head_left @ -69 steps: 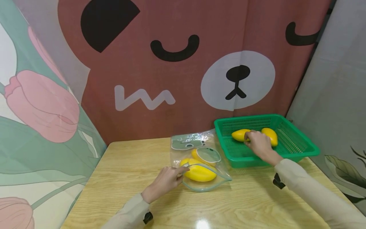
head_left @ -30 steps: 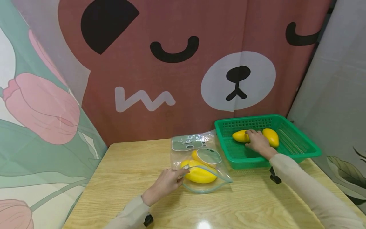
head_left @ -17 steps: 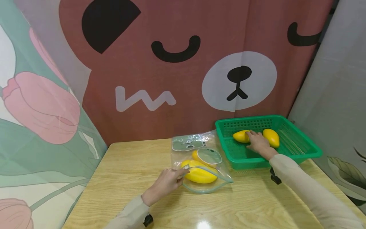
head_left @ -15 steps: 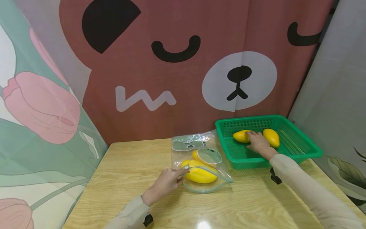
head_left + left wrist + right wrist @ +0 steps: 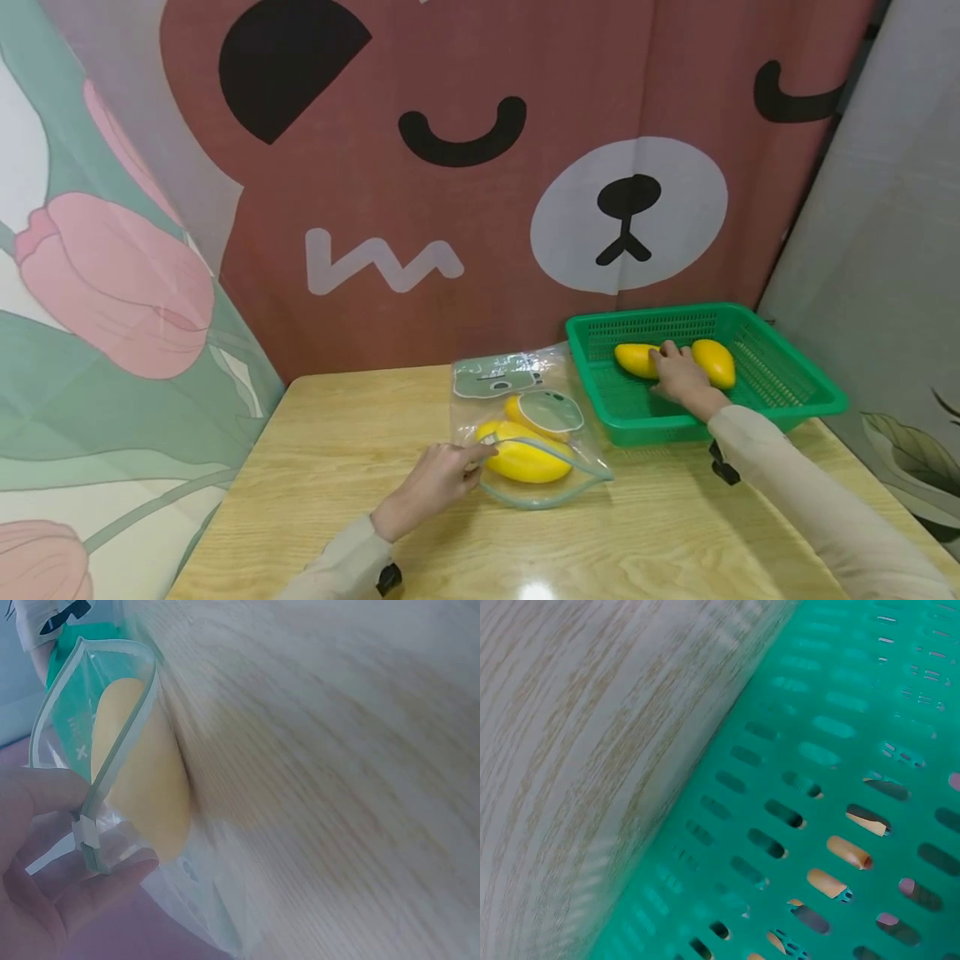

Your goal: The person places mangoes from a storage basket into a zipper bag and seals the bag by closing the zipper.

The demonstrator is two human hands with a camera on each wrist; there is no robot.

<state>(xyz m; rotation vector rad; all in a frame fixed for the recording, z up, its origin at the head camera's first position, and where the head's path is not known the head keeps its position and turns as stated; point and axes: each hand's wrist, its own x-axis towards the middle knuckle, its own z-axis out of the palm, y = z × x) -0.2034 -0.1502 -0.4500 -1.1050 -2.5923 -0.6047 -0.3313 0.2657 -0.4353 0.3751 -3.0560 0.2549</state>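
My left hand point(image 5: 433, 485) pinches the zip edge of a clear zip bag point(image 5: 491, 380) lying on the table, its mouth held apart toward me. In the left wrist view the thumb and fingers grip the edge by a small white slider point(image 5: 87, 831). Inside the bag lie a large yellow mango point(image 5: 528, 460) and a smaller yellow fruit, partly behind the bag's green print. My right hand point(image 5: 682, 379) reaches into the green basket point(image 5: 645, 432), fingers and thumb over the right end of a mango point(image 5: 634, 360). The basket wall hides most of this grip in the right wrist view.
A second mango point(image 5: 714, 363) lies in the basket, just right of my right hand. The basket stands at the table's back right, close beside the bag. Printed curtains point(image 5: 420, 317) hang behind and to both sides of the wooden table point(image 5: 337, 442).
My right hand's fingers have uncurled from a fist-like pose and come down onto the left mango in the basket, which has shifted slightly. The left hand stays at the bag's edge.
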